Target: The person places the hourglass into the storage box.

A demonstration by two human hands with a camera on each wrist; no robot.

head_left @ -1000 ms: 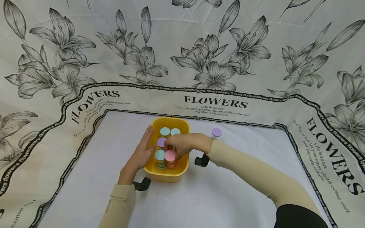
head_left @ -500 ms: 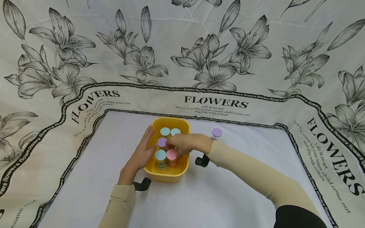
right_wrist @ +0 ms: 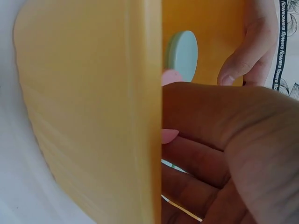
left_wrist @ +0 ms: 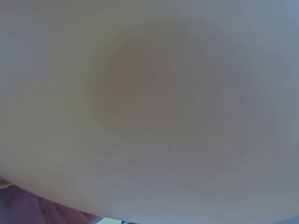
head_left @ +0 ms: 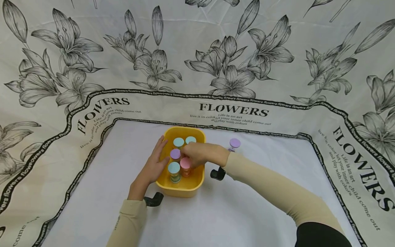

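Note:
My left hand (head_left: 154, 168) holds the left rim of the yellow basket (head_left: 180, 192), its thumb on the inside and its fingers fairly straight along the wall. Over the right rim, my right hand (head_left: 199, 153) reaches in and grips a small clear jar with a pink lid (head_left: 185, 163). In the right wrist view the thumb crosses that lid. Beside it stand a jar with a light blue lid (head_left: 174, 168) and one with a purple lid (head_left: 175, 154). Two more light blue lids (head_left: 178, 142) show at the far end. The right fingertips are partly hidden.
Right of the basket, a jar with a purple lid (head_left: 235, 143) stands on the white cloth (head_left: 240, 209). A floral cloth (head_left: 234, 82) rises behind. Dark wrist cameras (head_left: 218, 174) stick out from both wrists. Mostly blurred pale surface fills the left wrist view.
The pink-lidded jar has shifted a little toward the far end of the basket along with my right hand. A light blue lid at the back has moved slightly. My left hand has stayed put.

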